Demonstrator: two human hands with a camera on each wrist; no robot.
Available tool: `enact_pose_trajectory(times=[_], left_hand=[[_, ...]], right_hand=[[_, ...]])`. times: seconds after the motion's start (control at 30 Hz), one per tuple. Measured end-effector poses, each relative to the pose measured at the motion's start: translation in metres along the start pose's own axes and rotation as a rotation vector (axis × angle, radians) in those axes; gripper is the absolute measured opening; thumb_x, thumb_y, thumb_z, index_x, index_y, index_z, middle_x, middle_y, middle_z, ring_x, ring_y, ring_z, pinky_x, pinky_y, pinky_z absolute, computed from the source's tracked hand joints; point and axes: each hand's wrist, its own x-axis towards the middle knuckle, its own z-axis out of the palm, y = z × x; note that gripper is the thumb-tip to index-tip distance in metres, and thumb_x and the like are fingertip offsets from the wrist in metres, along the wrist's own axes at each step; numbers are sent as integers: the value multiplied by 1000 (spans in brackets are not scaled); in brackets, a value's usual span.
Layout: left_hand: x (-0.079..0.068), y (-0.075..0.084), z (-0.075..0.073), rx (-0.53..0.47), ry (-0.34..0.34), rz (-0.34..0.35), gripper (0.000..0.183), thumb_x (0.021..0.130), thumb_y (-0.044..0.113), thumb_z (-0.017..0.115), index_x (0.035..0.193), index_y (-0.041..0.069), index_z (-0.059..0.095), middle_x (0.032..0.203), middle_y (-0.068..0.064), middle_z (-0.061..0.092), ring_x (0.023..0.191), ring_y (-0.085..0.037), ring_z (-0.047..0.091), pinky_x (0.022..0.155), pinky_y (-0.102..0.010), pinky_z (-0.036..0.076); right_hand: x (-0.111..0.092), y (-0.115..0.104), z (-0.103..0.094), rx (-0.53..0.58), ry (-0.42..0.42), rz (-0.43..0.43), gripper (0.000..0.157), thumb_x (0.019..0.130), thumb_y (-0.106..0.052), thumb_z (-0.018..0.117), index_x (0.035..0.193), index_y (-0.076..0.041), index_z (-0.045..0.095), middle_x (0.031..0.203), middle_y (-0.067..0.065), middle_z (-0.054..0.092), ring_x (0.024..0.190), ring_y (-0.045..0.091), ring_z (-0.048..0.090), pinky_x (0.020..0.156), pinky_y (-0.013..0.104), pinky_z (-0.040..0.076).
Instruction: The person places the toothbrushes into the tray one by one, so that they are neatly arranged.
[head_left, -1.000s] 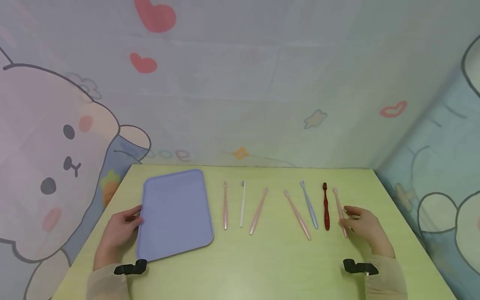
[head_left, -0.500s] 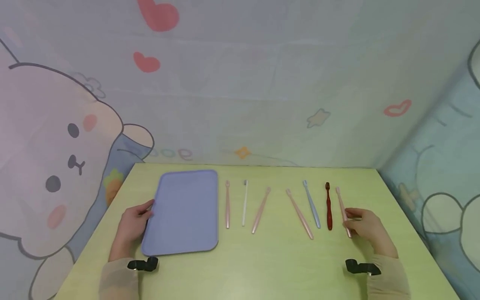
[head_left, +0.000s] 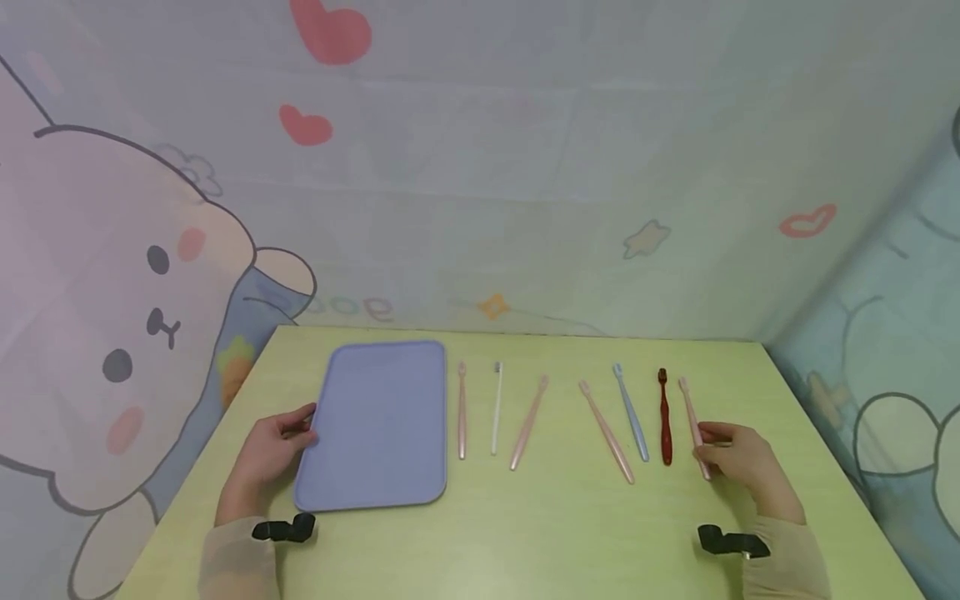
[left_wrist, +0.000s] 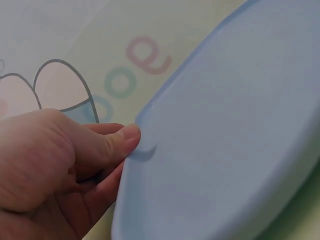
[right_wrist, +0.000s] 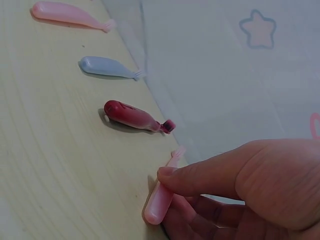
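My left hand (head_left: 268,454) grips the left edge of a lavender-blue tray (head_left: 372,425). In the left wrist view the thumb (left_wrist: 131,136) lies on the tray's rim, with other fingers partly hidden below it. At the far right of the row, my right hand (head_left: 742,462) pinches the handle of a pink toothbrush (head_left: 689,408). The right wrist view shows the thumb on this toothbrush (right_wrist: 159,204), close to the table surface; whether it touches the table I cannot tell. Just left of it lies a dark red toothbrush (head_left: 666,425).
Also on the yellow-green table (head_left: 525,542) lie a blue toothbrush (head_left: 632,417), a slanted pink one (head_left: 609,437), another pink toothbrush (head_left: 528,425), a white toothbrush (head_left: 497,412) and a pink one (head_left: 462,417) beside the tray. A printed cloth (head_left: 525,167) hangs behind.
The tray has shifted right and turned straighter, nearer the leftmost pink toothbrush, with my left hand moving along. My right hand stays at the rightmost pink toothbrush. The head view has shifted slightly.
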Motion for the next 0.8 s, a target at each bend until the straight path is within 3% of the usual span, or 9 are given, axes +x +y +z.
enact_pose_trajectory(times=[0.27,0.8], left_hand=[[2,3,5,17,6,10,49,101,0,70,147,-9,57,119,-28,72,110,-33,70,80,-17,53],[1,4,7,27,18,0,49,102,1,69,148,-8,56,124,-31,70,115,-40,69,82,-20,54]], right_hand=[[-1,-2,0,15,6,26,55,97,-11,74,138,19,56,114,26,70,90,24,66,68,26,57],[-5,-5,-1,11,1,68,55,96,-15,76,136,18,57,107,21,73,81,19,67,67,29,58]])
